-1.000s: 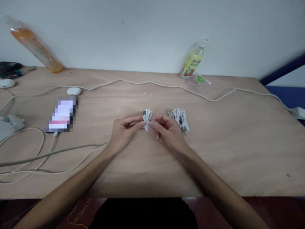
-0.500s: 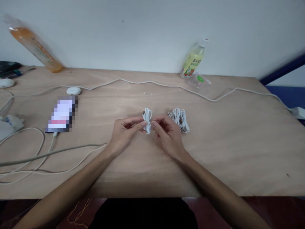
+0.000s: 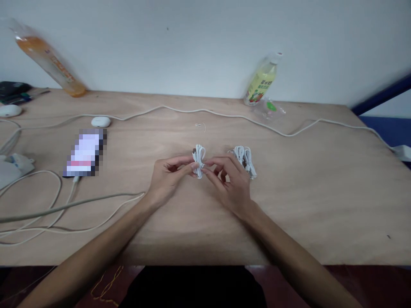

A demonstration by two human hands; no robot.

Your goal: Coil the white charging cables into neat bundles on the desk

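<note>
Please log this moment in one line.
left hand: pinches coiled white cable; right hand: at its right edge; nearby: other coiled white cables

Worktop (image 3: 295, 205) is matt wood-look, smooth w/ faint grain; bundled cable (image 3: 199, 159) is smooth plastic, soft sheen. R of that cable, more bundles (image 3: 249, 163), same plastic look. Beyond cable to R, clear glossy plastic bottle (image 3: 261, 83) & thin, crinkly plastic wrapper (image 3: 270, 109); L of cable, smooth semi-gloss plastic case (image 3: 100, 122).

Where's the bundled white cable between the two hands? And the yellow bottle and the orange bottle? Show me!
Bundled white cable (image 3: 198, 156): head view, on its gathered strands.
Yellow bottle (image 3: 261, 84): head view, on its label.
Orange bottle (image 3: 52, 65): head view, midway along its side.
</note>
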